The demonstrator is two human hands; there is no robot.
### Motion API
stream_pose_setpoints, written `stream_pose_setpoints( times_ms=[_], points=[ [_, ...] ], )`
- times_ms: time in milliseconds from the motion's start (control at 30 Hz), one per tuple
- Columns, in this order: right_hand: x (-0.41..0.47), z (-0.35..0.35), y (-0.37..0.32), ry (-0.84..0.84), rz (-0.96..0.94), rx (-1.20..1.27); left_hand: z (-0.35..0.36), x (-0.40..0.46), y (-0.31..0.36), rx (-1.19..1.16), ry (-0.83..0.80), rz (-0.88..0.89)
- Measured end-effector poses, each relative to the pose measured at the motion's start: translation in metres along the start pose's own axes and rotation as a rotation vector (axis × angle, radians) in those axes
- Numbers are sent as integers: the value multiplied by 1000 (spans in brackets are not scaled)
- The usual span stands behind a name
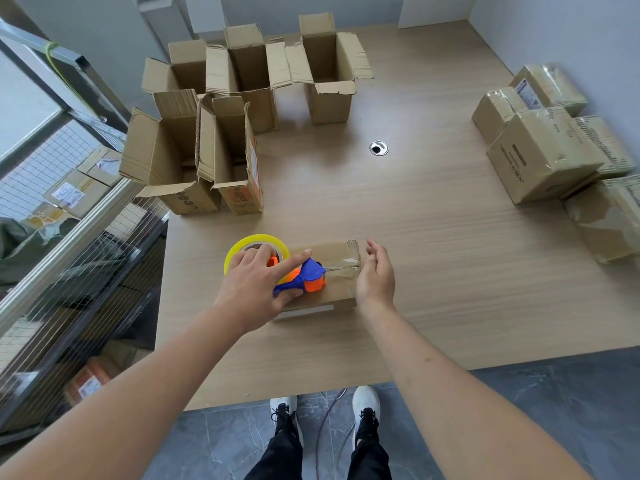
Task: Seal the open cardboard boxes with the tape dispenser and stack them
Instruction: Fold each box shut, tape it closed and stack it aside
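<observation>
Here the left hand (pixel 254 284) held the tape dispenser (pixel 298 277) on top of the small box (pixel 341 271) near the tabletop's (pixel 433 237) front edge, forefinger stretched along it; the right hand (pixel 375 273) hovered empty, fingers loose, at the box's right end. To seal well, steady that end and draw the tape straight along the seam. The box's long axis ran left to right; the dispenser's nose pointed right. Farther off stood open boxes (pixel 221 126), with sealed boxes (pixel 543 154) at right.
</observation>
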State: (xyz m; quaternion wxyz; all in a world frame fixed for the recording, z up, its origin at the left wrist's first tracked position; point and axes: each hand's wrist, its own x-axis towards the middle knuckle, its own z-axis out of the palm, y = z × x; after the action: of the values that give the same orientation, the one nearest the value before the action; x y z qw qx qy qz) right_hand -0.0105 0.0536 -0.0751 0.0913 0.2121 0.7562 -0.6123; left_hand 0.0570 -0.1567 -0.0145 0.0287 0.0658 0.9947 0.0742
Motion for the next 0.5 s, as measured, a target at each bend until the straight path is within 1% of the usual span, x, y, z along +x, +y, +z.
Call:
stream_pose_setpoints(
  times_ms=[67, 133, 200, 267, 400, 500],
  points=[
    [-3, 4, 1, -57, -96, -107, -1, 0, 1, 4, -9, -5],
    [-4, 9, 5, -120, -93, -238, -3, 2, 2, 9, -31, -4],
    [-3, 12, 6, -96, -95, -404, -6, 4, 2, 10, -53, -4],
    [-3, 14, 5, -45, -96, -502, -10, 6, 1, 24, -85, 7],
    [-6, 17, 5, -9, -81, -511, -29, 17, -3, 48, -176, 92],
    [-9, 16, 4, 5, -80, -505, -47, 22, -5, -56, -257, 153]
  ],
)
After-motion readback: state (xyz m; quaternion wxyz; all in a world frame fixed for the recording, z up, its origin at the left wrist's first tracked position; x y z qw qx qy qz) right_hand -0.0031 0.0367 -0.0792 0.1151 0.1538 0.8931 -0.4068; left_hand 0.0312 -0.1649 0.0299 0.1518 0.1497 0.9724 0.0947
